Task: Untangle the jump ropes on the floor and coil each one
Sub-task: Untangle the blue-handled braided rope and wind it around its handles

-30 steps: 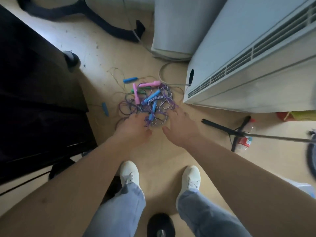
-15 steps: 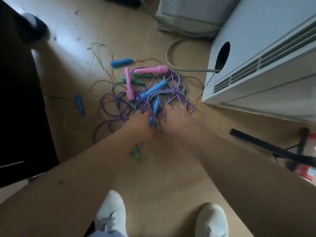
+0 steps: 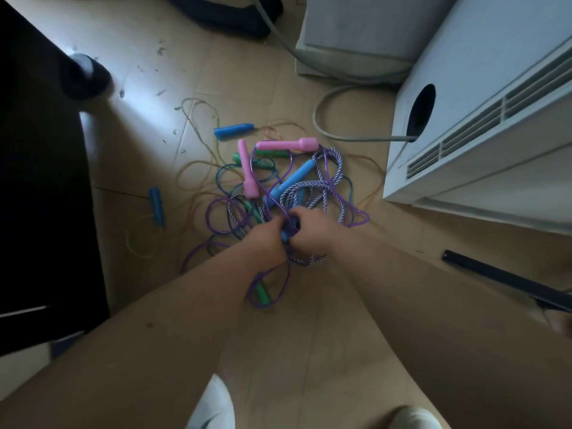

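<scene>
A tangle of jump ropes (image 3: 328, 168) lies on the floor: braided purple-white rope, thin purple cord (image 3: 356, 218) and pale yellow cord (image 3: 198, 125). Two pink handles (image 3: 288, 144), blue handles (image 3: 294, 181) and green handles (image 3: 261, 292) stick out of it. Another blue handle (image 3: 156, 205) lies apart at the left. My left hand (image 3: 269, 241) and right hand (image 3: 311, 232) meet at the near side of the tangle. Between them shows a short blue handle (image 3: 288, 233). The right hand's fingers curl round it, and the left hand grips the strands beside it.
A white air-conditioner unit (image 3: 464, 134) stands at the right, with a grey hose (image 3: 325, 125) running into its side hole. Dark furniture (image 3: 37, 181) fills the left. A black bar (image 3: 495, 277) lies at the right. My white shoes (image 3: 213, 407) are at the bottom edge.
Both hands reached forward into the tangle and closed together round the blue handle and strands. The camera moved closer and lower over the ropes.
</scene>
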The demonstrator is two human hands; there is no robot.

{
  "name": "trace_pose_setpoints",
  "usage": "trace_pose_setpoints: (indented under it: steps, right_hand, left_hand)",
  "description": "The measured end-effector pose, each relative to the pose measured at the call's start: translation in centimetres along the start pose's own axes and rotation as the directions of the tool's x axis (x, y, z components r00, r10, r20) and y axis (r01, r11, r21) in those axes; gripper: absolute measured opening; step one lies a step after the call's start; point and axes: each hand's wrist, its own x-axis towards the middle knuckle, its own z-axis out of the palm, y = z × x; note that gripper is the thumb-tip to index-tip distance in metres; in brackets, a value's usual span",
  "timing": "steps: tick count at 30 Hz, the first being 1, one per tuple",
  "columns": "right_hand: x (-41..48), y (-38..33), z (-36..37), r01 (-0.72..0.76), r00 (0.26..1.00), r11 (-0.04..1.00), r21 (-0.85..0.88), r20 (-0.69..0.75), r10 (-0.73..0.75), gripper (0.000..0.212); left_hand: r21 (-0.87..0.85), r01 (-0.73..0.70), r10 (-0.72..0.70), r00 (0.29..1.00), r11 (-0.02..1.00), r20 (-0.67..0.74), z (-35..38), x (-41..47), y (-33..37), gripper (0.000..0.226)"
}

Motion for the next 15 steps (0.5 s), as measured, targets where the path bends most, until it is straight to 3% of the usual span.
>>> trace_pose_setpoints:
  steps: [5, 8, 15]
  right_hand:
    - [-1.7, -0.1, -0.2, -0.016, 0.998, 0.992, -0.122, 0.059, 0.024, 0.006]
    - [-3.4, -0.5, -0.6, 0.007, 0.999, 0.995, -0.102, 0.047, -0.002, 0.018]
    - [-9.2, -1.5, -2.4, 0.112, 0.992, 0.985, -0.133, -0.042, -0.119, 0.019]
  left_hand:
    - [0.025, 0.005, -0.004, 0.999, 1.0, -0.041, -0.2, -1.2, -0.4, 0.039]
    - [0.004, -0.002, 0.002, 0.995, 1.0, -0.098, -0.3, -2.2, -0.6, 0.036]
    - [-0.085, -0.023, -0.001, 0.962, 0.996, -0.272, -1.2, -6.3, 1.0, 0.033]
